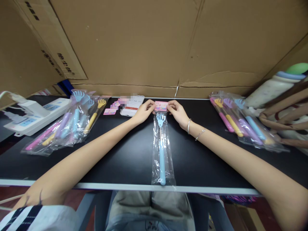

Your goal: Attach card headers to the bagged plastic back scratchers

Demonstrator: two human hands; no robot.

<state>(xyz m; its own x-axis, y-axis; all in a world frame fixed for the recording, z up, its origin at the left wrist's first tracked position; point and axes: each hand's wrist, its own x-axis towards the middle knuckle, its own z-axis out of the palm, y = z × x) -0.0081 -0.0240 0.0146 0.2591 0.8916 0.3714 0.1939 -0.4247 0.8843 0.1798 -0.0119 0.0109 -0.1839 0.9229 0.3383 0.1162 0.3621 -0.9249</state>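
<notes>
A small pink printed card (161, 106) lies at the top end of a clear plastic bag (168, 154). My left hand (144, 111) pinches the card's left edge, and my right hand (178, 113) pinches its right edge. Inside the bag is a light blue back scratcher (162, 157), its claw end near the card and its handle end at the table's front edge. Left of my left hand lie a phone (132, 106) and several loose pink cards (110, 111).
Bagged back scratchers in several colours lie in a left pile (76, 117) and a right pile (237, 117) on the black table (120, 160). A white power strip (45, 112) with plugs sits far left. A bottle (271, 89) stands at right. Cardboard (144, 41) walls the back.
</notes>
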